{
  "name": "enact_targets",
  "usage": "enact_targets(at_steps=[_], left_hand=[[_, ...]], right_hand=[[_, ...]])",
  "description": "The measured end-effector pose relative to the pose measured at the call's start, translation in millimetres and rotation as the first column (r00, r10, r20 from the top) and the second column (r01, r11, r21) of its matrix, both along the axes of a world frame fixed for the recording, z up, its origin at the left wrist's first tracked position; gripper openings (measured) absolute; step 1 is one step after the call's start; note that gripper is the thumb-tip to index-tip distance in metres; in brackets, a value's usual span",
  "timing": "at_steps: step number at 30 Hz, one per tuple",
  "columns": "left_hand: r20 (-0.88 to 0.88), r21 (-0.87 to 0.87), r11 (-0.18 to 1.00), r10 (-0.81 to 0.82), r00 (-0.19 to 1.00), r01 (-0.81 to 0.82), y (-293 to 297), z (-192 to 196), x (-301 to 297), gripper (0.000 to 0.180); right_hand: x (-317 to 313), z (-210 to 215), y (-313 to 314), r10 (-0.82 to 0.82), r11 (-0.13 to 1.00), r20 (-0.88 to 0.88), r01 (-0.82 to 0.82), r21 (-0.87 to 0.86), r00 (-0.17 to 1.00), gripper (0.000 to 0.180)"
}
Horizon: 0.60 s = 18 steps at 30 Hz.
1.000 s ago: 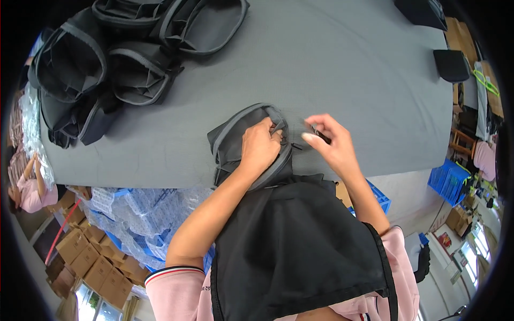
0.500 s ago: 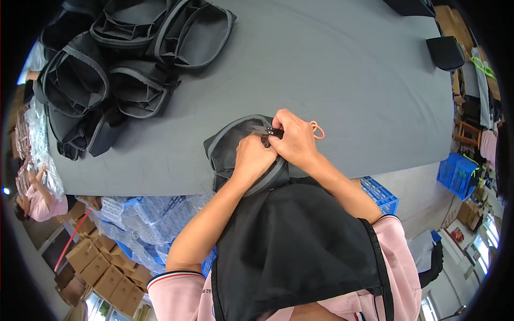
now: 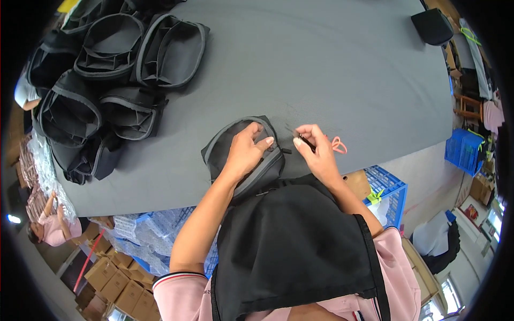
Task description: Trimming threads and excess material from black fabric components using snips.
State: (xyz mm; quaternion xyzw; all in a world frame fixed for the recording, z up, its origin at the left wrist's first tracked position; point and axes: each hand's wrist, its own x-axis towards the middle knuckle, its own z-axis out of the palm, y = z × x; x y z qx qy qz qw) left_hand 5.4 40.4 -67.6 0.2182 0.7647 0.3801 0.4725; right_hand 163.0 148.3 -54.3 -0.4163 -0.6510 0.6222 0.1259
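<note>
A black zippered pouch (image 3: 214, 152) with a grey-edged rim lies with its mouth uppermost at the front edge of the table. My left hand (image 3: 245, 152) is over its opening, thumb and forefinger apart; the other fingers are partly hidden. Just right of the pouch, my right hand (image 3: 317, 152) closes around small thread snips (image 3: 306, 142) with a black handle, the thin blades directed up and left. An orange-pink loop (image 3: 338, 145) sticks out beside that hand. A zip pull (image 3: 286, 151) shows on the pouch's right rim. Fine dark thread bits lie near the blade tips.
Several similar open pouches (image 3: 110, 45) are heaped at the far left of the grey-covered table (image 3: 332, 69). A black case (image 3: 431, 27) sits at the far right edge. Blue crates (image 3: 393, 192), bubble wrap (image 3: 150, 235) and cardboard boxes (image 3: 115, 281) stand below; another person (image 3: 53, 227) is at left.
My right hand has drawn the snips away from the pouch to the right. My left thumb and forefinger have spread apart over the opening. The whole view has shifted slightly.
</note>
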Motion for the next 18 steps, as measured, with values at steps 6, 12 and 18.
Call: enact_targets(at_steps=[6, 12, 18], left_hand=[[-0.054, -0.053, 0.997, -0.058, 0.997, 0.055, 5.1, 24.3, -1.9, 0.040], [0.148, 0.085, 0.993, 0.068, 0.987, -0.081, -5.7, 35.0, -9.4, 0.023], [0.201, 0.135, 0.983, 0.097, 0.975, -0.126, -6.8, 55.5, -5.1, 0.020]], right_hand=[[12.4, 11.0, -8.9, 0.051, 0.987, -0.039, -0.056, -0.151, 0.998, 0.023], [9.1, 23.7, -0.5, 0.251, 0.963, -0.047, -0.244, 0.118, 0.967, 0.025], [1.6, 29.6, 5.2, 0.339, 0.887, -0.084, -0.288, 0.362, 0.937, 0.026]])
